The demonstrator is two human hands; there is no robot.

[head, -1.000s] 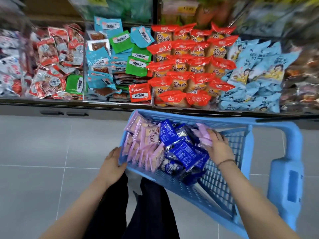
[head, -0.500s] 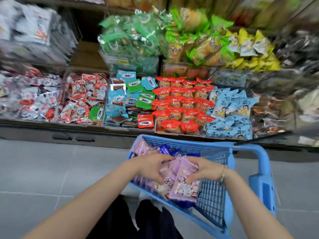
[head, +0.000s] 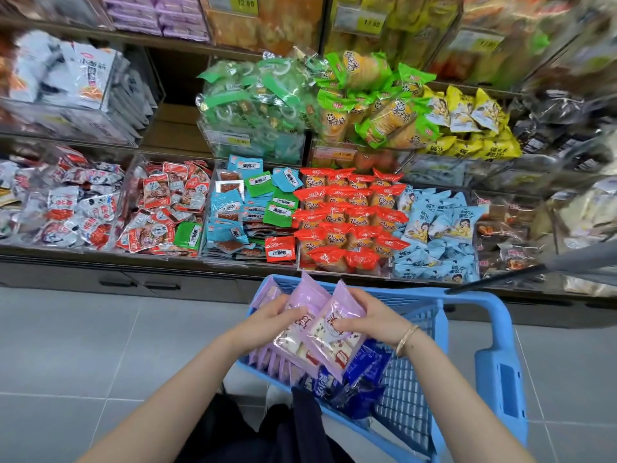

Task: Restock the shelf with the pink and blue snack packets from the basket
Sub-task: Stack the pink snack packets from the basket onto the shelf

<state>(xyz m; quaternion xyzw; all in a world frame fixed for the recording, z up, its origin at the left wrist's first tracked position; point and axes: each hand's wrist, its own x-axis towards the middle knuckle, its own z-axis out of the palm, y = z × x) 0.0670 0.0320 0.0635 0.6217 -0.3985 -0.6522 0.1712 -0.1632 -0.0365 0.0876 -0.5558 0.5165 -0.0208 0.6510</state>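
Your left hand (head: 267, 319) and right hand (head: 374, 320), apart a second ago, now both curl round a stack of glossy pink plastic snack packets (head: 329, 339) lifted just above the blue plastic mesh basket (head: 467, 297), ready for shelving; the dark blue packets (head: 365, 367) remain inside.
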